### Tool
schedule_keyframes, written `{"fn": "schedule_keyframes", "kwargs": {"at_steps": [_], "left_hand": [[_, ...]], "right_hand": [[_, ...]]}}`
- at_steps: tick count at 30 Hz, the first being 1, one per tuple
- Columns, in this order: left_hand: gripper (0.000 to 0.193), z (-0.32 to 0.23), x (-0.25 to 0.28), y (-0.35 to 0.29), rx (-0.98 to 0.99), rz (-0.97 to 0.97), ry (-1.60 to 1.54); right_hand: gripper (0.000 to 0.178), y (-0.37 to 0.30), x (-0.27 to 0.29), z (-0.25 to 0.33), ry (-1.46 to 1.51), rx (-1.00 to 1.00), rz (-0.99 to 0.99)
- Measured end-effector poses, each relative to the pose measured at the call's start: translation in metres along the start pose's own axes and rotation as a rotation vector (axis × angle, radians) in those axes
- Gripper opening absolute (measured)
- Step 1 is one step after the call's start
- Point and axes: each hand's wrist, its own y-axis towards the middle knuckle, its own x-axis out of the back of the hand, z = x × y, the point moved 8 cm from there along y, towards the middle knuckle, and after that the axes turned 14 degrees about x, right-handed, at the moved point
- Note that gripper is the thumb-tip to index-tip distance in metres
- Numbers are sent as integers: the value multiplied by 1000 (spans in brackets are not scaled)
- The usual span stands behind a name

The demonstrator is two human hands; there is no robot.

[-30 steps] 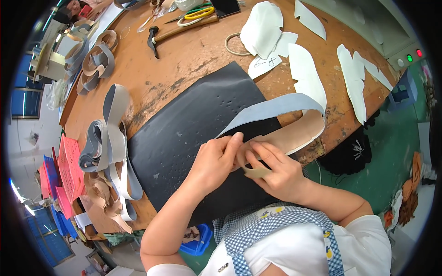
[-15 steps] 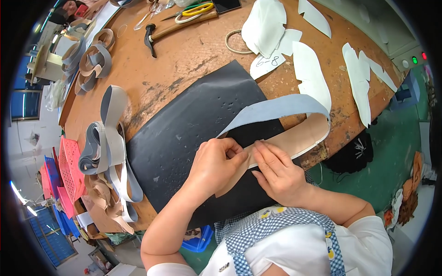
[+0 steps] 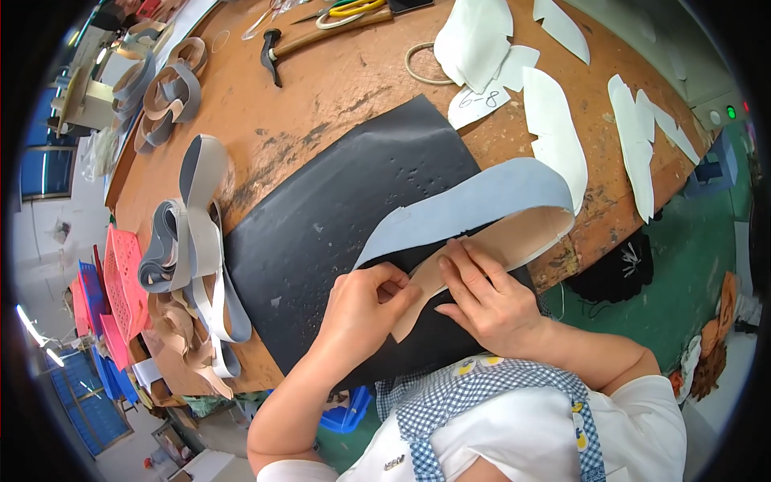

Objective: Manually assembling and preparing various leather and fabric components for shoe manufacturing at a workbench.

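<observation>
A long leather strip (image 3: 474,193), blue-grey on one face and beige on the other, curves in a loop over a black rubber mat (image 3: 337,217). My left hand (image 3: 359,309) is closed, its thumb and curled forefinger pinching the strip's edge near the loose beige end. The exact pinch is partly hidden by the fingers. My right hand (image 3: 494,301) lies on the beige face just right of it, fingers stretched out and pressing down, thumb apart near the strip's lower edge. Beyond my hands, the far bend of the loop stands up on its edge.
Looped strips (image 3: 193,233) pile at the table's left, with more coils (image 3: 170,96) farther back. White cut pieces (image 3: 554,132) lie at the right. A hammer (image 3: 321,44), yellow-handled scissors (image 3: 353,8) and a tape ring (image 3: 422,64) are at the back. Pink baskets (image 3: 124,273) stand left.
My left hand has slid slightly down and left along the strip's edge. The blue-grey side of the loop has leaned over, showing more of its face. My right hand stays pressed on the strip.
</observation>
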Motion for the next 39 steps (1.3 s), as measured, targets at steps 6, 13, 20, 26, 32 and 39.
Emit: {"fn": "schedule_keyframes", "kwargs": {"at_steps": [6, 13, 20, 26, 32, 39], "left_hand": [[19, -6, -2, -9, -52, -65, 96], [20, -3, -3, -16, -57, -106, 119], [23, 16, -8, -31, -12, -132, -16], [22, 37, -10, -39, 87, -208, -47], [19, 48, -15, -41, 156, -161, -276], [18, 40, -15, -46, 6, -364, -12]], "right_hand": [[60, 5, 0, 2, -2, -10, 6], [63, 8, -4, 8, -48, -12, 73], [67, 7, -7, 14, 9, 91, 81], [68, 5, -11, 18, 59, 98, 129], [68, 4, -12, 20, 61, 64, 112], [69, 0, -15, 19, 86, 38, 149]]}}
